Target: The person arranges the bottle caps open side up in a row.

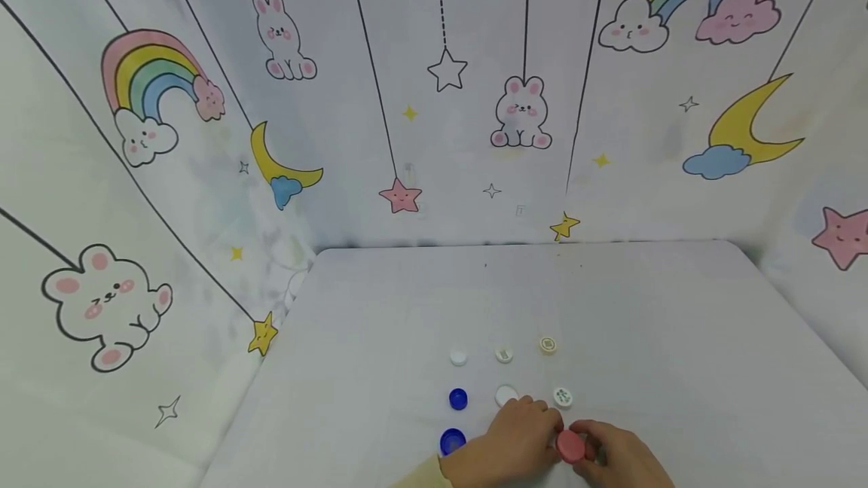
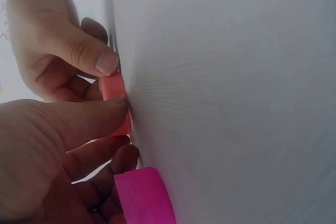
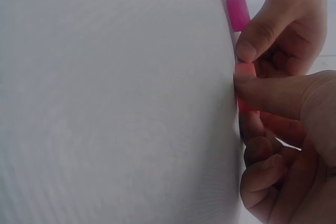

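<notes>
Both hands meet at a round red bottle cap (image 1: 571,446) near the front of the white table. My left hand (image 1: 518,435) pinches its left side, thumb in front and fingers behind. From the other side my right hand (image 1: 620,454) pinches the same cap between thumb and fingers. In the left wrist view the cap stands close to the table surface, low between the two thumbs. A magenta cap (image 2: 145,196) sits beside my left fingers there, and shows in the right wrist view too; the left hand and forearm hide it in the head view.
Left of the left hand are a large blue cap (image 1: 453,441) and a smaller blue cap (image 1: 458,398). A white cap (image 1: 505,395) lies just beyond its fingers, with a printed white cap (image 1: 563,397) to the right. Farther back, several pale caps (image 1: 504,355) form a row before the patterned cloth backdrop (image 1: 447,141).
</notes>
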### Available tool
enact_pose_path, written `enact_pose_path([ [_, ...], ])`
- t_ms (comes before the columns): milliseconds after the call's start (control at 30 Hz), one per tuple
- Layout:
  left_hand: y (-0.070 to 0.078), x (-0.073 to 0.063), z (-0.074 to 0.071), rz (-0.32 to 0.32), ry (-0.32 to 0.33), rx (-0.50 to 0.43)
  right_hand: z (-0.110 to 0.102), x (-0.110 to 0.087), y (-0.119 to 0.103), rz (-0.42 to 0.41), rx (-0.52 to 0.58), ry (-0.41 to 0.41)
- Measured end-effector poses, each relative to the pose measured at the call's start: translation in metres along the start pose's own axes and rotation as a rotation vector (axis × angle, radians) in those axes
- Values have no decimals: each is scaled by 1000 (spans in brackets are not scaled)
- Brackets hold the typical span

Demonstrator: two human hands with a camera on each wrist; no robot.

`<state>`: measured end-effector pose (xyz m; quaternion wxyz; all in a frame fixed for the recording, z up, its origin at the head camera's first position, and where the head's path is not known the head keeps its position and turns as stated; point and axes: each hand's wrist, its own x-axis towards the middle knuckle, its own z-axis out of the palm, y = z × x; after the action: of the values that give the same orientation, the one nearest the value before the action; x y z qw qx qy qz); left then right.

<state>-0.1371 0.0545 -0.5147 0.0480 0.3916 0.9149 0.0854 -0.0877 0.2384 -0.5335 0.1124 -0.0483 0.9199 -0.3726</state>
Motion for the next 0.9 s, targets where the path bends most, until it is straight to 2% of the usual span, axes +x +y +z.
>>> enact_pose_path([
  [333,-1,1,6,-15,10,-13,-5,-2,-2,-43,-1,11],
  [700,1,3,5,-16,-24,-4,3,2,-3,55,-48,26],
  [800,0,3,6,-18,-24,-19,2,2,-4,36,-54,26],
  [900,-2,3,9,-15,16,-26,-2,1,-4,-15,-67,35],
])
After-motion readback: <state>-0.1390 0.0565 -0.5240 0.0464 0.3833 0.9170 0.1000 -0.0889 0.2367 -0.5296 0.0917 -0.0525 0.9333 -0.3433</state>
